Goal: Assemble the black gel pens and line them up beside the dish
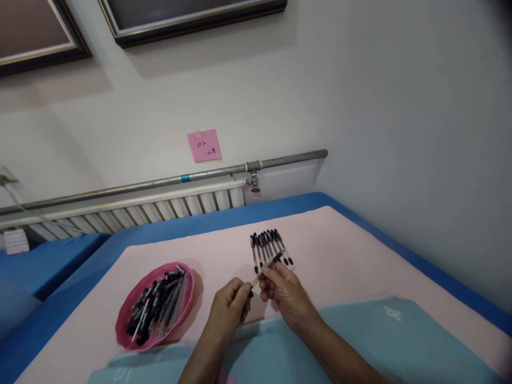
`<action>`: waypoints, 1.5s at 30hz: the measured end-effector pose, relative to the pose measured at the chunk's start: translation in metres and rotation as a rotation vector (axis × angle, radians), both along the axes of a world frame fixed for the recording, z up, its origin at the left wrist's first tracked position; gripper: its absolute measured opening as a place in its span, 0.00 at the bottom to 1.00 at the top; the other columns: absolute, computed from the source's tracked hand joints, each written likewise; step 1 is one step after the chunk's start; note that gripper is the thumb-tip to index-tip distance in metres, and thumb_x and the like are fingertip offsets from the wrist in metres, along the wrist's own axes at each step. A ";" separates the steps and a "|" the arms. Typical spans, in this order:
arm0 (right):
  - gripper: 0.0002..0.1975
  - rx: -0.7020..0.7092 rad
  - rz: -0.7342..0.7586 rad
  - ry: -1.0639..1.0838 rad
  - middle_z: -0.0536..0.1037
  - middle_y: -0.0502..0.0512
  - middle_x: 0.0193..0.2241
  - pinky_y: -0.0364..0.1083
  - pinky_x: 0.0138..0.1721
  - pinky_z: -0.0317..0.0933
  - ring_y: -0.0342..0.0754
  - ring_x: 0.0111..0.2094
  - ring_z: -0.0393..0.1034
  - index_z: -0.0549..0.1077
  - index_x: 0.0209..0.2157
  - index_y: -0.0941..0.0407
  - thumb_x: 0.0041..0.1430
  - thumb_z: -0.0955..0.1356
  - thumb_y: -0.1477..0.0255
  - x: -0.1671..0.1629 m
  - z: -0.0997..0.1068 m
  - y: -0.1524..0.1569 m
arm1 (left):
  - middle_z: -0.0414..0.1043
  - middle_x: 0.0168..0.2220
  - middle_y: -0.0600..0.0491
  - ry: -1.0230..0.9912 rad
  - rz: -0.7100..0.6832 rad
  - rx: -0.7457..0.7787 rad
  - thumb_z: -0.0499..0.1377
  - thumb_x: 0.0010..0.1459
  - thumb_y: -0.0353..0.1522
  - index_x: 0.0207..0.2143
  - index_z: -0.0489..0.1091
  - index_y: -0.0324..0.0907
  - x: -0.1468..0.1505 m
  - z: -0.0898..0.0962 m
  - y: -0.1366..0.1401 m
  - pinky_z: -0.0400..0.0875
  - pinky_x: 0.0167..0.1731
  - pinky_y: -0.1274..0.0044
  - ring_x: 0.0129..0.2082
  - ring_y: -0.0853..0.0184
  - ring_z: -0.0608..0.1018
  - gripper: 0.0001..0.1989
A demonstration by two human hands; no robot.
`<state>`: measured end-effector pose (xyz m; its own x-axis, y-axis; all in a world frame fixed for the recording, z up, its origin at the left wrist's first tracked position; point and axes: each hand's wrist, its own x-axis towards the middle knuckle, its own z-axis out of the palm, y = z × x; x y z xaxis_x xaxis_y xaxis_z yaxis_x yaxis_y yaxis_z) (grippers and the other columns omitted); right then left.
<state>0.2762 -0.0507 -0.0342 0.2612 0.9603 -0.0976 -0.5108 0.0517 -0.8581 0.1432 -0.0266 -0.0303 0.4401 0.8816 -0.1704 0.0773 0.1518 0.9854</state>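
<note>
Indoor room, wall radiator (pixel 172 209), picture frames (pixel 196 15)

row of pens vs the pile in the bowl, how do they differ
The row is lined up on the mat; the pile is jumbled in the bowl. The row has pens dark at both ends; the pile mixes dark pieces and clear tubes. The row has fewer pieces than the pile. Both show black parts.

Pink paper note (pixel 204 145) on wall (pixel 256 101): handwritten "252"; 2 handwritten characters lower right, not clearly legible. Teal cloth (pixel 400 341): white script-like marks at 2 spots, unreadable. White card (pixel 16 241), far left: print too small to read.
</note>
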 end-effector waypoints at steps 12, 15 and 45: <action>0.12 0.010 0.120 -0.150 0.70 0.46 0.18 0.38 0.15 0.56 0.40 0.17 0.63 0.63 0.26 0.55 0.51 0.67 0.62 -0.010 0.005 -0.005 | 0.61 0.18 0.62 -0.133 0.050 -0.122 0.56 0.51 0.46 0.30 0.62 0.41 -0.012 0.003 0.006 0.41 0.12 0.84 0.12 0.80 0.55 0.17; 0.13 0.008 0.167 -0.194 0.69 0.45 0.18 0.38 0.16 0.56 0.39 0.16 0.62 0.60 0.24 0.55 0.51 0.67 0.62 -0.010 0.004 -0.005 | 0.60 0.18 0.62 -0.147 0.034 -0.135 0.59 0.49 0.44 0.27 0.61 0.41 -0.013 0.002 0.008 0.41 0.13 0.84 0.12 0.81 0.56 0.16; 0.07 -0.053 0.654 -0.330 0.68 0.44 0.17 0.35 0.14 0.49 0.34 0.13 0.54 0.65 0.25 0.57 0.49 0.64 0.67 -0.016 0.010 -0.019 | 0.51 0.16 0.63 -0.500 0.057 -0.242 0.64 0.48 0.36 0.29 0.69 0.36 -0.025 0.002 0.016 0.41 0.12 0.85 0.13 0.82 0.53 0.12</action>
<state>0.2598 -0.0696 -0.0243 -0.3403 0.9260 -0.1636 -0.1376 -0.2211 -0.9655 0.1182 -0.0102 -0.0284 0.4719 0.8682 -0.1537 -0.4053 0.3684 0.8366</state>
